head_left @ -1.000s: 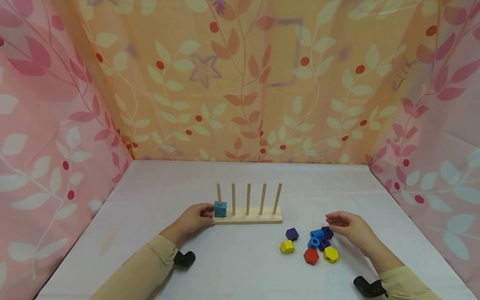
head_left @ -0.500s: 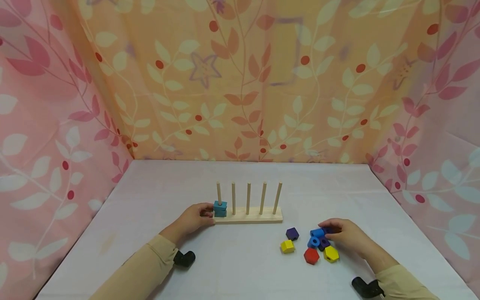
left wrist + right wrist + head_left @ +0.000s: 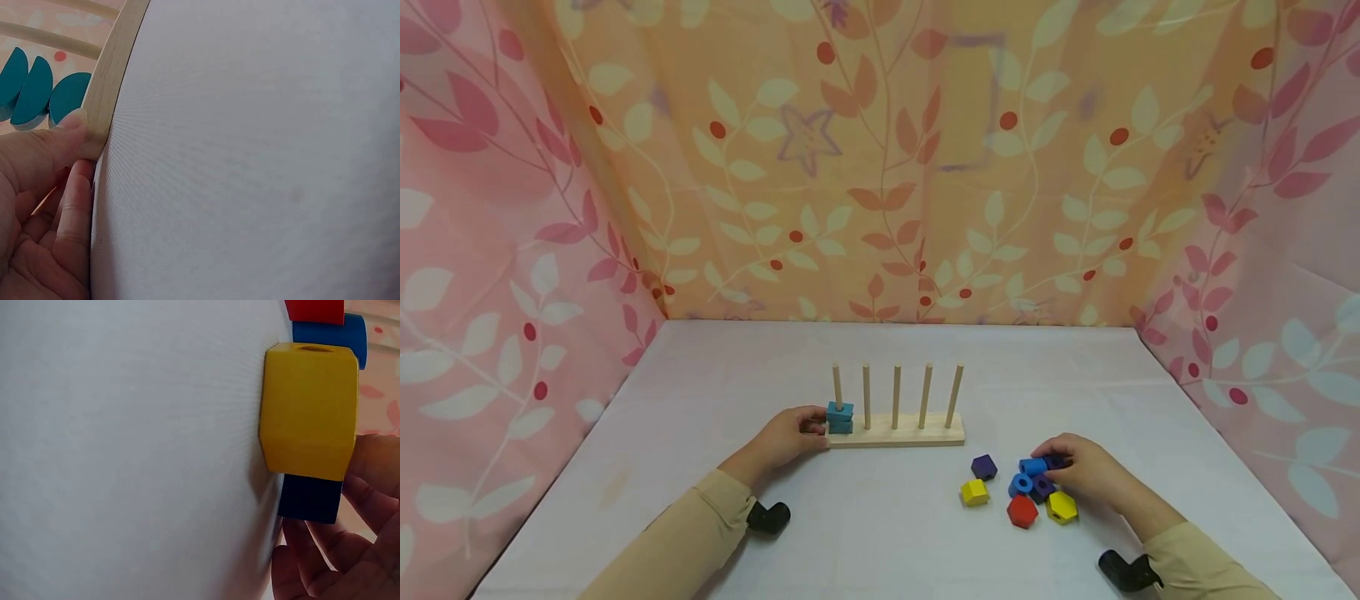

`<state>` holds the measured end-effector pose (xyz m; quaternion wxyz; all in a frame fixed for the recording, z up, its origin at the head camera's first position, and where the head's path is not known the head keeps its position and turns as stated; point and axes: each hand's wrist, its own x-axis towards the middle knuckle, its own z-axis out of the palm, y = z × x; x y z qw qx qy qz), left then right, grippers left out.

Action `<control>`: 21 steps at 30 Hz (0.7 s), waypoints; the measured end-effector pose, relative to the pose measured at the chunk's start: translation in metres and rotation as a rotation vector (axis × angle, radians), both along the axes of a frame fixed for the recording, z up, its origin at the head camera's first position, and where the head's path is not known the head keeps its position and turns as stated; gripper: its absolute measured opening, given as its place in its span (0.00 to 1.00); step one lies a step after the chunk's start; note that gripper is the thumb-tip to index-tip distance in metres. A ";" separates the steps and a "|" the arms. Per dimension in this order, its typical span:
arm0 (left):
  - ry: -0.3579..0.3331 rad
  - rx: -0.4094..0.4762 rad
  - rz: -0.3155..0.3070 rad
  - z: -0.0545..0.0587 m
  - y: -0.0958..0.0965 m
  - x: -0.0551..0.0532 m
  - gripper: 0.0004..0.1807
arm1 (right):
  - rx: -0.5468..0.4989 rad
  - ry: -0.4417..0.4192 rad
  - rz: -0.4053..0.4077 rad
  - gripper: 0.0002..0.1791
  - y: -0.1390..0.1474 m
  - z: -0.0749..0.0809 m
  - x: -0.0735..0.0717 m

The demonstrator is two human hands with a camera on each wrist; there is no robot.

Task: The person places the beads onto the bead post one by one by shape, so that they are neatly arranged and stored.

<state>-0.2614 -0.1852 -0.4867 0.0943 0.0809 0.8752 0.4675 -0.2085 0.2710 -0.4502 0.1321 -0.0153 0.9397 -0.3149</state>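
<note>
My left hand (image 3: 793,433) grips the left end of a wooden peg stand (image 3: 898,442) on the table, thumb on top of the base. Teal blocks (image 3: 840,417), with rounded sides in the left wrist view, are stacked on its leftmost peg; the other pegs are bare. At the right, my right hand (image 3: 1090,471) pinches a dark purple bead (image 3: 1057,461), partly covered by the fingers. Against it lie a blue cylinder bead (image 3: 1032,467), a second blue bead (image 3: 1020,485) and another purple bead (image 3: 1042,488). In the right wrist view a yellow hexagonal bead (image 3: 309,412) hides part of the hold.
A red bead (image 3: 1022,512) sits at the front of the cluster. Slightly apart to the left are a purple bead (image 3: 984,467) and a yellow bead (image 3: 975,492). Black wrist mounts (image 3: 769,518) hang by both sleeves. Patterned curtains (image 3: 880,167) enclose the white table.
My right hand has come down leftward onto the cluster and closed on the purple bead. The blue bead and the purple one beside it have shifted slightly left. My left hand has stayed put.
</note>
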 end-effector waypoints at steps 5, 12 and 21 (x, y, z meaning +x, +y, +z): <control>0.004 -0.005 0.000 0.001 0.000 0.000 0.25 | 0.007 0.005 -0.006 0.11 0.000 0.000 0.001; 0.002 0.006 -0.002 0.002 0.000 0.001 0.26 | -0.002 0.013 -0.003 0.11 -0.001 0.002 0.001; 0.000 0.018 0.000 0.000 0.000 0.001 0.27 | -0.003 0.065 -0.025 0.12 0.002 0.003 -0.002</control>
